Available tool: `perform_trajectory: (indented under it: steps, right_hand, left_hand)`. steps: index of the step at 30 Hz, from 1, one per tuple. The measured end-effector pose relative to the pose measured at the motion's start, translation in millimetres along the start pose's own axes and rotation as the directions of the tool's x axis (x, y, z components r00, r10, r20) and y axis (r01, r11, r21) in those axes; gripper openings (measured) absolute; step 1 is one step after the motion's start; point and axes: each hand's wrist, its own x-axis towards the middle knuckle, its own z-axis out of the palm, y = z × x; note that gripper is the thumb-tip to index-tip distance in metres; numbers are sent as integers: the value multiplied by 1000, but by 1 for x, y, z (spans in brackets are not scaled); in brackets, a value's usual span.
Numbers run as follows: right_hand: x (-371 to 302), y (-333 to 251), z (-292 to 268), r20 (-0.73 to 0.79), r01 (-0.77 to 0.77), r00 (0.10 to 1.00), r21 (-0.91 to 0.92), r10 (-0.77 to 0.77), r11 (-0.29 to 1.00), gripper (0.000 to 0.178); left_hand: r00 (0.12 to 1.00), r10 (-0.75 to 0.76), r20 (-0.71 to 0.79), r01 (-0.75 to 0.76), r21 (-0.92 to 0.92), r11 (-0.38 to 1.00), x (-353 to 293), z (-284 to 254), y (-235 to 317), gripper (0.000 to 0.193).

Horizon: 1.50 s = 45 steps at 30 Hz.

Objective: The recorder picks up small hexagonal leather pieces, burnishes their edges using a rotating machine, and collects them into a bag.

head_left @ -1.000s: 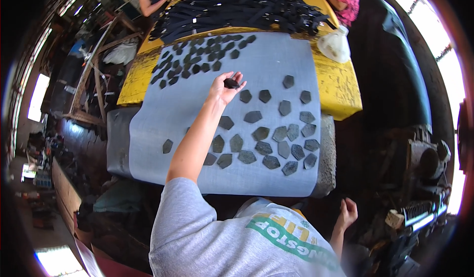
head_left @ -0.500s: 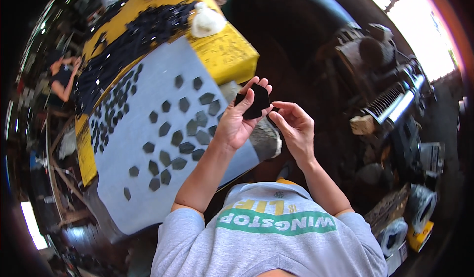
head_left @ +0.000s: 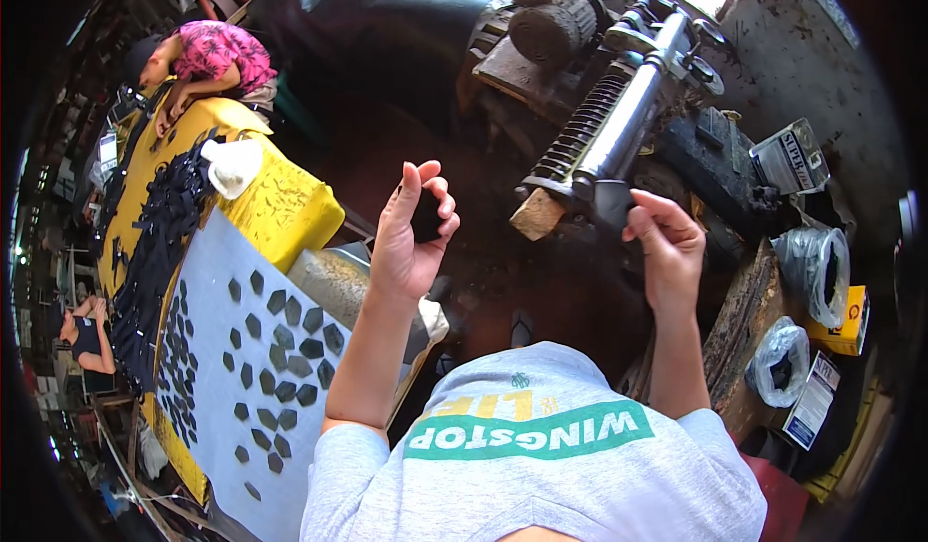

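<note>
Grey cloth of our shirt fills the foreground; above it our left hand pinches a small black piece between thumb and fingertips, held up over the dark floor. Our right hand curls its fingers around the machine's handle. Beyond, black pieces dot a grey sheet

Daylight glares top right; dim, perhaps blurred, warped edges.

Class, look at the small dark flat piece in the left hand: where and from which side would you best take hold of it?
Pinch the dark piece across its flat faces at its exposed right edge, coming from the right; the left hand covers its left side.
</note>
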Motion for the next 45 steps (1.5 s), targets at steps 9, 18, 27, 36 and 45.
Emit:
perform_trajectory:
  steps: [9, 18, 27, 36, 45]
  right_hand:
    - [33, 28, -52, 76, -262, 962, 0, 262, 965, 23]
    - [52, 29, -36, 43, -134, 989, -113, 140, 985, 15]
    - [45, 41, -70, -69, -167, 985, -129, 159, 977, 15]
    - [35, 29, -68, -175, -82, 983, -199, 47, 977, 13]
    - [9, -9, 17, 168, 657, 722, -470, -671, 589, 21]
  left_hand:
    - [969, 172, 178, -242, 829, 504, 54, 32, -23, 19]
    - [866, -17, 500, -487, 849, 206, 86, 34, -20, 30]
    - [757, -253, 602, -553, 797, 242, 112, 39, -18, 38]
    - [873, -104, 477, -472, 879, 68, 112, 27, 0, 27]
    - [917, -395, -54, 358, -322, 876, 50, -1, 20, 21]
